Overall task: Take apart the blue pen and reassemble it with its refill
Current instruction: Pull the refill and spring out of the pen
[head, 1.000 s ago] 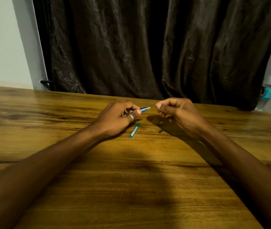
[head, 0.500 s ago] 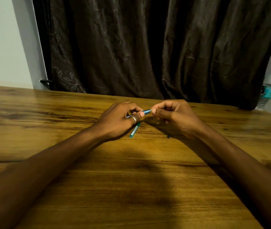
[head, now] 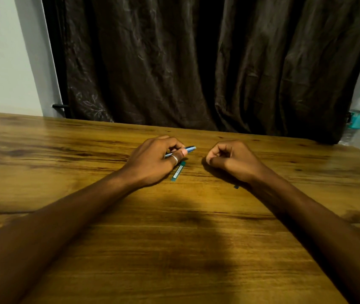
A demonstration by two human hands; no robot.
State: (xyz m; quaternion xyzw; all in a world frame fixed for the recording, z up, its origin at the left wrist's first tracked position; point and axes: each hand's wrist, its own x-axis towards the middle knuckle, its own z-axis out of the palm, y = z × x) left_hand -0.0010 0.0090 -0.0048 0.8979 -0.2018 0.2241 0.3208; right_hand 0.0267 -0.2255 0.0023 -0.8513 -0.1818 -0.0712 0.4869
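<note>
Pen parts sit on your table (head: 174, 249): your left hand (head: 152, 161) grips the blue barrel (head: 189, 148), while your right hand (head: 229, 157), at the barrel's tip half a second ago, has pulled away curled shut, contents hidden. Likely something came off. The teal piece (head: 178, 171) beside your left hand carries an unreadable label.

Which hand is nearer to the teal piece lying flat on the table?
Left. The left hand rests right beside the teal piece, holding the pen just above it. The right hand is curled farther off to its right.
</note>
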